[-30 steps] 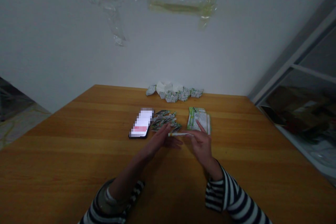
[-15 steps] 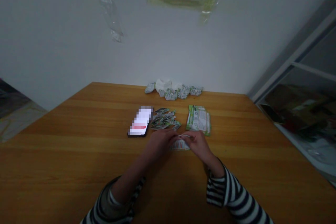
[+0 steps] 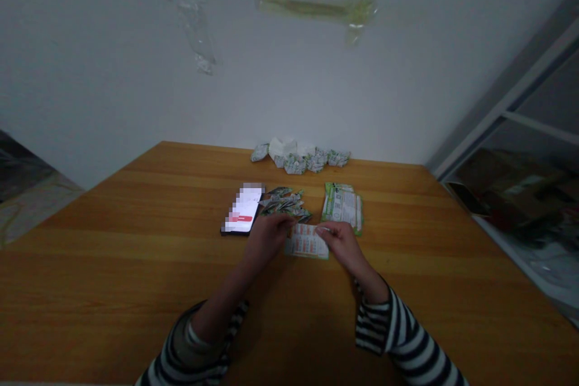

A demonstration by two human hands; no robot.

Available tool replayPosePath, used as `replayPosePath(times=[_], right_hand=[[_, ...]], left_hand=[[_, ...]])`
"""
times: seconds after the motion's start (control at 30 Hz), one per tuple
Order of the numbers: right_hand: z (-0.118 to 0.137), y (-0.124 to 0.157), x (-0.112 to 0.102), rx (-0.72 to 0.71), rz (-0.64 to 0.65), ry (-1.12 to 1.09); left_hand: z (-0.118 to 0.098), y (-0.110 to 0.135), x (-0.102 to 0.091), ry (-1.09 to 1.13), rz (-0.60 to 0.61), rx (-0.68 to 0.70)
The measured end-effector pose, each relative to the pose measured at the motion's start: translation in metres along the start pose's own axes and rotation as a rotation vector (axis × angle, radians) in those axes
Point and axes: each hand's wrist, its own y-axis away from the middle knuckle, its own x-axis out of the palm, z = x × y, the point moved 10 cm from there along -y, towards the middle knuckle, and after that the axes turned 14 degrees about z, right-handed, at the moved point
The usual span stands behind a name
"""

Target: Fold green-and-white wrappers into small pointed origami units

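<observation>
Between my hands is a small printed sheet [image 3: 308, 241], white with rows of orange-red print and a green edge. My left hand [image 3: 266, 238] pinches its upper left corner, fingers closed. At the upper right edge, my right hand [image 3: 342, 242] grips it between thumb and fingers. Just beyond my left hand lies a pile of small folded green-and-white printed pieces [image 3: 284, 202]. A stack of flat green-and-white printed sheets or packets [image 3: 342, 208] rests beyond my right hand.
A phone with a lit screen [image 3: 242, 211] lies left of the pile on the wooden table [image 3: 136, 241]. Crumpled printed pieces [image 3: 295, 163] and white tissue-like paper [image 3: 283, 148] line the back edge by the wall. At right stands a shelf holding a dark flat object [image 3: 465, 198].
My hands have moved apart, the left one leftward. More of the sheet's orange-red printed face now shows between them.
</observation>
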Motion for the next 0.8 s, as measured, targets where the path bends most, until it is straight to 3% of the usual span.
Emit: replayPosePath(times=[0.07,0.13,0.17,0.27,0.33,0.37,0.43,0.5,0.57,0.63,0.7,0.8], right_hand=[[-0.009,0.004,-0.004,-0.013,-0.132,-0.150],[-0.017,0.010,-0.006,-0.048,-0.268,-0.318],[-0.018,0.010,-0.001,-0.053,-0.265,-0.381],[-0.009,0.004,0.019,-0.040,-0.088,-0.444],[0.006,0.001,0.020,-0.067,0.018,-0.393],[0.014,0.001,0.018,-0.081,0.059,-0.362],[0.026,0.000,0.012,-0.102,0.139,-0.283],[0.035,0.001,0.015,-0.122,0.281,-0.134],[0.039,0.002,0.014,-0.157,0.313,-0.007],[0.038,0.002,0.008,-0.180,0.238,0.048],[0.033,0.002,0.001,-0.173,0.116,0.041],[0.025,0.003,-0.010,-0.134,-0.071,0.018]], left_hand=[[0.013,0.000,0.001,0.286,-0.084,-0.016],[0.025,-0.004,0.019,0.584,-0.022,-0.057],[0.029,-0.005,0.027,0.684,0.014,-0.088],[0.040,-0.003,0.029,0.830,-0.027,-0.165],[0.044,-0.001,0.022,0.862,-0.047,-0.199],[0.043,0.000,0.023,0.883,-0.004,-0.212],[0.038,0.001,0.035,0.881,0.202,-0.252],[0.036,0.004,0.044,0.903,0.325,-0.274],[0.034,0.006,0.053,0.935,0.394,-0.291],[0.035,0.007,0.058,0.962,0.392,-0.304],[0.034,0.005,0.055,0.972,0.311,-0.276],[0.018,0.000,0.039,0.924,0.175,-0.095]])
